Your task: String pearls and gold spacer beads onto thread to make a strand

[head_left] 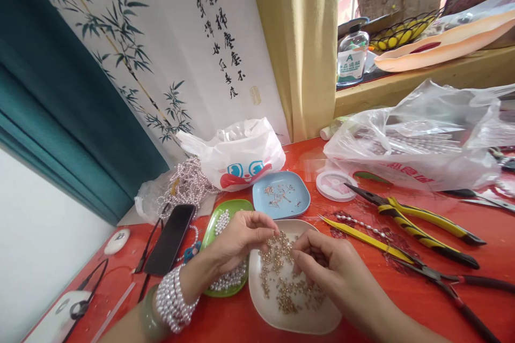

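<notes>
My left hand hovers over the white dish of small gold-brown beads, fingers pinched together on something I cannot make out. My right hand rests over the same dish, fingertips pinched close to the left hand's, with what it holds too small to name. A pearl bracelet and a green bangle sit on my left wrist. A green dish of white pearls lies under my left hand. Behind it stands a blue dish with small metal findings.
Yellow-handled pliers and other dark-handled tools lie right of the dishes on the red table. A spool of clear thread, plastic bags, a strand of pearls and a black phone surround them.
</notes>
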{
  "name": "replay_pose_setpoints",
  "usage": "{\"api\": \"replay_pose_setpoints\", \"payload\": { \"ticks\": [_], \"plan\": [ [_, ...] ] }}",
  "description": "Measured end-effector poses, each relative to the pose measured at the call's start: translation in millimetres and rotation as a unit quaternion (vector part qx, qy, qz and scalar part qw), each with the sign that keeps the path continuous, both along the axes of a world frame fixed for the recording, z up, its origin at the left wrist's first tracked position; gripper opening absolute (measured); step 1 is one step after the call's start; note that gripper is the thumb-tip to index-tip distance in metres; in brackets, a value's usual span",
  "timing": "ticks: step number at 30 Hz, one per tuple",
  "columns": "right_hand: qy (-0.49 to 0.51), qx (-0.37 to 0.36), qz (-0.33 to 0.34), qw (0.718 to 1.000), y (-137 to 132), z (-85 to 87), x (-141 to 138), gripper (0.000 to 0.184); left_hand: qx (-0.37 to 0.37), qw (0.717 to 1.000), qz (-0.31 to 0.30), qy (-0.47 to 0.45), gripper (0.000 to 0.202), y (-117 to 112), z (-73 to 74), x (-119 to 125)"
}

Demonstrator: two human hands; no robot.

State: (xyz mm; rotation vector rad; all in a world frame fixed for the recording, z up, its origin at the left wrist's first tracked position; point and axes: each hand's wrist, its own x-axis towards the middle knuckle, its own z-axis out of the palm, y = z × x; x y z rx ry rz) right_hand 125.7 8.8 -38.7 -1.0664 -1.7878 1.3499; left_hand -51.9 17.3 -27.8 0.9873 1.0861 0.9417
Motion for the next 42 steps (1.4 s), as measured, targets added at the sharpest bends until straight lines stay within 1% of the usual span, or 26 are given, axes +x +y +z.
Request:
{"api": "replay_pose_setpoints", "payload": {
  "ticks": [6, 16, 25, 42],
  "plan": [
    [0.003, 0.005, -0.002, 1.000, 0.6, 1.6, -1.3, 0.013, -0.001, 1.000, 0.005, 0.011, 0.018, 0.0, 0.5, 0.7],
    [-0.006, 0.002, 0.005, 1.000, 0.3, -0.3, -0.9, 0.014, 0.002, 1.000, 0.008, 0.012, 0.017, 0.0, 0.8, 1.6],
    [-0.010, 0.005, 0.004, 1.000, 1.3, -1.2, -1.2, 0.014, -0.005, 1.000, 0.015, 0.024, 0.021, -0.3, 2.1, 3.2],
    [-0.021, 0.000, 0.001, 1.000, 0.8, -0.2, -1.4, 0.014, 0.012, 1.000, -0.001, 0.004, 0.012, -0.2, 0.8, 1.8]
  ]
}}
